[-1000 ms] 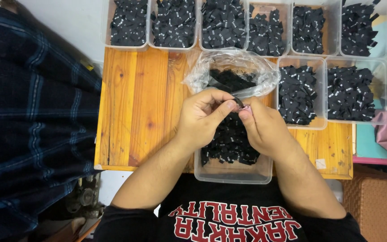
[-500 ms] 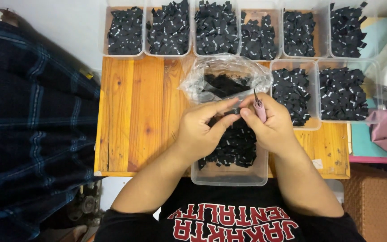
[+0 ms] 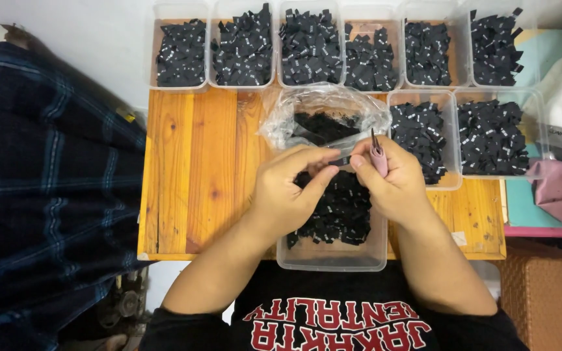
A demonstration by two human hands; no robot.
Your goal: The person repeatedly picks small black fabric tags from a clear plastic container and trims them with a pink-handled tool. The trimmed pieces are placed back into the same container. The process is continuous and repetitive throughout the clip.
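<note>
Fingers of both hands meet over the middle tub (image 3: 333, 260), and I see them pinching one small black tag (image 3: 340, 160) between them. My left hand (image 3: 287, 195) holds the tag with thumb and forefinger from the left side. My right hand (image 3: 391, 185) is closed around a small pink-handled tool (image 3: 377, 156), with its dark tip pointing up, and its fingertips also touch the tag. So both hands are clenched, the left on the tag, the right on the tool.

I judge that the step in hand is working on a single tag, taken out of the loose pile of black tags (image 3: 339, 211) in the tub under my hands. The tag is held above this pile, just in front of the clear plastic bag (image 3: 320, 110), which also has black pieces inside.

Around stand more tubs with tags: a row of six (image 3: 245, 49) at the far edge of the wooden counter (image 3: 196, 169), and two tubs (image 3: 489, 136) on the right.

I think the next move calls for a steady left pinch and a fine, small motion of the tool, because the tag is small and can slip easily.
</note>
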